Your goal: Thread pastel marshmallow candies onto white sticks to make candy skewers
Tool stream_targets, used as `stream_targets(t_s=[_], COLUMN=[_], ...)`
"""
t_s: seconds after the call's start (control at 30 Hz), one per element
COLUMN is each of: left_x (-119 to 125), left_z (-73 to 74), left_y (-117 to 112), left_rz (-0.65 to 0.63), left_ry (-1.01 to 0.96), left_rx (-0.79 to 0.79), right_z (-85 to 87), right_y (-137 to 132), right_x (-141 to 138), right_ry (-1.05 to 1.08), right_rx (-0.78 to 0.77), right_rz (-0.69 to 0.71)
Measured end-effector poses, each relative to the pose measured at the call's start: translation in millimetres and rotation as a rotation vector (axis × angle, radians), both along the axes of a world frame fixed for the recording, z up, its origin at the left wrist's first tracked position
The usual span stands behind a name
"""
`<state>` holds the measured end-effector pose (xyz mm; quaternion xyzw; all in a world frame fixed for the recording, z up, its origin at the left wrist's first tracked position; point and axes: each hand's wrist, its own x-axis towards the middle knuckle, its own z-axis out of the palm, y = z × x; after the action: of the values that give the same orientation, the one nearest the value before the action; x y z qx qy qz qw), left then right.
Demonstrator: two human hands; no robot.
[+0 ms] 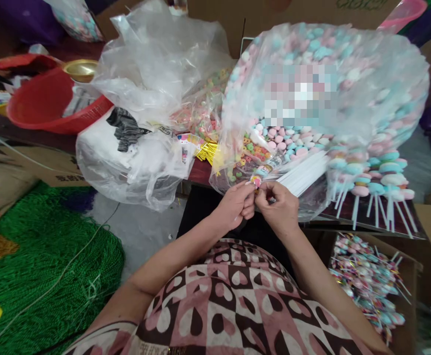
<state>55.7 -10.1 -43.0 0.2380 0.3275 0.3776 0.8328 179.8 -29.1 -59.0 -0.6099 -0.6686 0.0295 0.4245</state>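
At centre, L hand (233, 207) & R hand (279, 207) fingers clamped on small pink-yellow wrapped sweet (255, 181), beside big clear plastic bag of pastel sweets (367, 84), v. full. Brown cardboard box (412, 276) of wrapped lollipops at lower right: prob. midway.

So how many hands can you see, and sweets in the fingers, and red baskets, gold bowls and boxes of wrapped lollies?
hands: 2, the left hand and the right hand
small candy pinched between both hands: 1
red basket: 1
gold bowl: 1
box of wrapped lollipops: 1
Total: 6
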Motion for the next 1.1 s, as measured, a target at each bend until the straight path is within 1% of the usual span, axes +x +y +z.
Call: stream_targets(t_s=[0.1, 0.17, 0.23, 0.3, 0.37, 0.4, 0.5, 0.6, 0.7, 0.9, 1.0, 1.1], left_x=[2.7, 1.9, -0.4, -2.3, -2.3, -1.7, 0.7, 0.3, -1.6, 0.6, 2.7, 4.2], left_z=[-1.1, -0.6, 1.3, 3.4, 4.8, 5.1, 4.7, 4.6, 6.0, 9.9, 8.1, 4.5], left_y=[-2.2, -2.0, -1.0, -0.5, -1.0, -1.6, -2.5, -1.4, -0.4, -3.1, -4.6, -6.1], left_rz=[0.054, 0.062, 0.048, 0.04, 0.045, 0.048, 0.019, -0.018, -0.012, 0.039, 0.058, 0.075], left_ry=[0.029, 0.023, 0.007, 0.009, 0.05, 0.081, 0.116, 0.052, 0.036, 0.062, 0.066, 0.077], left_rx=[0.016, 0.033, 0.047, 0.063, 0.077, 0.08, 0.082, 0.085, 0.099, 0.061, 0.054, 0.067], right_z=[-5.4, -9.0, -10.0, -6.9, -0.3, 3.4, 11.5, 12.2, 9.4, 6.9, 5.4, 4.6], right_y=[-0.6, -1.8, -4.2, -7.3, -9.6, -10.1, -8.7, -5.6, -4.2, -2.9, -0.7, 1.1], right_x=[-1.9, -1.8, 0.1, 3.6, 7.2, 8.5, 9.2, 7.4, 6.4, 6.8, 6.0, 4.8], right_ry=[-0.096, -0.106, -0.062, 0.018, 0.095, 0.116, 0.082, 0.016, -0.034, -0.097, -0.117, -0.104], right_rx=[0.081, 0.074, 0.056, 0.042, 0.04, 0.036, 0.044, 0.074, 0.101, 0.076, 0.092, 0.074], right_rz=[0.008, 0.052, 0.08, 0.054, 0.01, 0.01, 0.093, 0.133, 0.104, 0.024, -0.024, -0.059])
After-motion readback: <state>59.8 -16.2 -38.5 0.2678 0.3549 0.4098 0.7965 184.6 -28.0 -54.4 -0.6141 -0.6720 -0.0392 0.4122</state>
